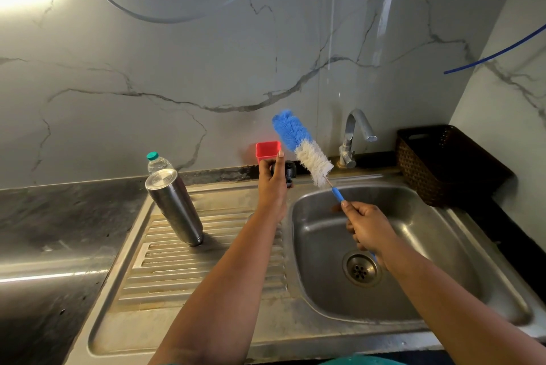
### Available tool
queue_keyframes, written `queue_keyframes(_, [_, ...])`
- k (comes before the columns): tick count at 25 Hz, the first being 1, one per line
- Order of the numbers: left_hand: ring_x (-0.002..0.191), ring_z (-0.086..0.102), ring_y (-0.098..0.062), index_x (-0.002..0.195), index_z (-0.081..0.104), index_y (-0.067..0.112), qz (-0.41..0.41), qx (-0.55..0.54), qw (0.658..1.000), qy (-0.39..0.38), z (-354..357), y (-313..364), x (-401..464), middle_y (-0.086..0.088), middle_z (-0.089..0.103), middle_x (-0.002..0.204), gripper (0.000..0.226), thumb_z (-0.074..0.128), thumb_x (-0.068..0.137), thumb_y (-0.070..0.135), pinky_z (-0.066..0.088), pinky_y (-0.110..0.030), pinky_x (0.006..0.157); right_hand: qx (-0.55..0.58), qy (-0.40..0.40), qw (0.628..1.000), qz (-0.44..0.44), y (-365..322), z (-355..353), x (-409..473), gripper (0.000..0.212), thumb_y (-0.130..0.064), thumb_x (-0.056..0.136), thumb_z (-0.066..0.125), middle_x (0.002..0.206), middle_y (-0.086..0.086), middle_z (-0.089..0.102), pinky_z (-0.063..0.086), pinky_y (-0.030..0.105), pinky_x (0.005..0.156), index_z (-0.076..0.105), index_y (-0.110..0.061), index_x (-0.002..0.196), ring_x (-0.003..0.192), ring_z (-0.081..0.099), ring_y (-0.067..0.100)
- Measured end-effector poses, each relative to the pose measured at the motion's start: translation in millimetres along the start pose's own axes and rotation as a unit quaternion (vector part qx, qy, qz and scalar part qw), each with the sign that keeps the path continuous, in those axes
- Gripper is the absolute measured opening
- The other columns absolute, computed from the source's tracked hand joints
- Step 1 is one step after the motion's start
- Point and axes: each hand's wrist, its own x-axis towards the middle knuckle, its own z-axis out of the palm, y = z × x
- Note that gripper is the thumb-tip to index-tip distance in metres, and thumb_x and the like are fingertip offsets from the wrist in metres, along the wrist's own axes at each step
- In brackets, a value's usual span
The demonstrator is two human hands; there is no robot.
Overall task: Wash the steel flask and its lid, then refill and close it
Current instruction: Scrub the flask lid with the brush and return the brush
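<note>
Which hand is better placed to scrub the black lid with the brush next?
Probably the right hand: it grips the brush by its blue handle, bristles beside the lid, which the left hand holds.

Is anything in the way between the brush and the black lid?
No. The left hand holds the black lid up above the sink's edge, and the bottle brush in the right hand sits just beside it, open air between them.
</note>
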Motion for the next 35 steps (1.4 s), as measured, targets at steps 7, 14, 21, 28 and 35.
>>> queue_keyframes(7, [0.104, 0.064, -0.022, 0.119, 0.055, 0.018, 0.083, 0.09, 0.992, -0.034, -11.3, -2.0, -1.6, -0.004, 0.063, 0.111, 0.052, 0.084, 0.075, 0.014, 0.055, -0.028, 0.086, 0.0, -0.004, 1.0, 0.004, -0.5, 0.9, 0.2, 0.027, -0.036, 0.1, 0.043, 0.065, 0.0, 0.043, 0.029, 0.019, 0.04, 0.066, -0.021, 0.106, 0.049, 0.033, 0.007])
queue_keyframes(14, [0.098, 0.064, -0.01, 0.115, 0.042, 0.02, 0.148, 0.223, 0.963, -0.032, -10.4, -3.0, -8.8, 0.0, 0.064, 0.109, 0.072, 0.093, 0.064, 0.025, 0.054, -0.019, 0.081, 0.011, -0.004, 1.0, 0.005, 0.2, 0.0, -2.7, 0.027, -0.035, 0.1, 0.043, 0.063, 0.0, 0.042, 0.028, 0.021, 0.041, 0.066, -0.022, 0.106, 0.049, 0.032, 0.008])
queue_keyframes(21, [0.099, 0.058, -0.018, 0.114, 0.047, 0.018, 0.013, -0.044, 0.99, -0.132, -3.3, 0.7, -9.8, -0.007, 0.057, 0.11, 0.028, 0.046, 0.087, 0.025, 0.051, -0.031, 0.086, -0.013, 0.01, 1.0, -0.003, 0.8, -0.1, -2.4, 0.029, -0.037, 0.1, 0.044, 0.06, -0.001, 0.041, 0.027, 0.021, 0.038, 0.068, -0.022, 0.106, 0.046, 0.031, 0.007])
queue_keyframes(28, [0.096, 0.054, -0.019, 0.112, 0.04, 0.022, 0.034, 0.013, 0.994, -0.105, -3.5, -1.3, -6.7, -0.011, 0.05, 0.11, 0.016, 0.04, 0.099, 0.012, 0.051, -0.031, 0.08, -0.017, 0.009, 1.0, -0.003, 1.2, 0.1, -4.4, 0.028, -0.038, 0.1, 0.043, 0.061, -0.001, 0.041, 0.028, 0.021, 0.041, 0.067, -0.023, 0.105, 0.05, 0.033, 0.008])
queue_keyframes(35, [0.103, 0.058, -0.014, 0.128, 0.035, 0.02, 0.053, 0.26, 0.962, -0.067, -10.7, -11.5, 8.5, -0.004, 0.054, 0.115, 0.057, 0.07, 0.084, 0.01, 0.049, -0.021, 0.076, -0.13, -0.005, 0.988, -0.089, -3.3, 0.4, -12.0, 0.025, -0.036, 0.1, 0.041, 0.06, -0.003, 0.047, 0.036, 0.024, 0.05, 0.066, -0.028, 0.104, 0.052, 0.04, 0.008])
